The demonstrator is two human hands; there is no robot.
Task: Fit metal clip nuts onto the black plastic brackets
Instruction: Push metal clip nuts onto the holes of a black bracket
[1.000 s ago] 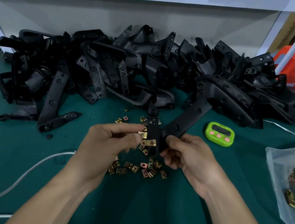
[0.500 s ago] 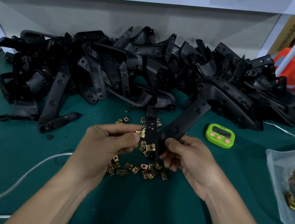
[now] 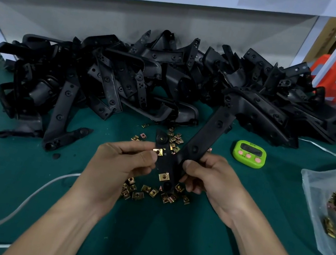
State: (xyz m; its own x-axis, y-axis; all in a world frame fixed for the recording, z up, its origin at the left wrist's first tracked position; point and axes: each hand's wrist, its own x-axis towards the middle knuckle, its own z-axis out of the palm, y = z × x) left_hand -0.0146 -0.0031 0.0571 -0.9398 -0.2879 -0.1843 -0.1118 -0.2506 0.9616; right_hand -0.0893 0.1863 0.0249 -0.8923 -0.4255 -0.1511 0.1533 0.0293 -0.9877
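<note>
Right hand (image 3: pixel 212 178) grips a V-shaped black bracket (image 3: pixel 211 130), held above loose clip nuts (image 3: pixel 151 192) on the green table (image 3: pixel 11 156). Left hand (image 3: pixel 120 164) pinches one clip nut (image 3: pixel 157 151) against the bracket's short arm.

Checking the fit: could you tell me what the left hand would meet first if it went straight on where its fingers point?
The left hand pinches a clip nut; straight ahead it likely meets the held black bracket first.

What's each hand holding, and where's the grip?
Right hand grips the black bracket near its bend, thumb on top. Left hand pinches a clip nut by its outer edge, at the bracket's shorter arm.
</note>
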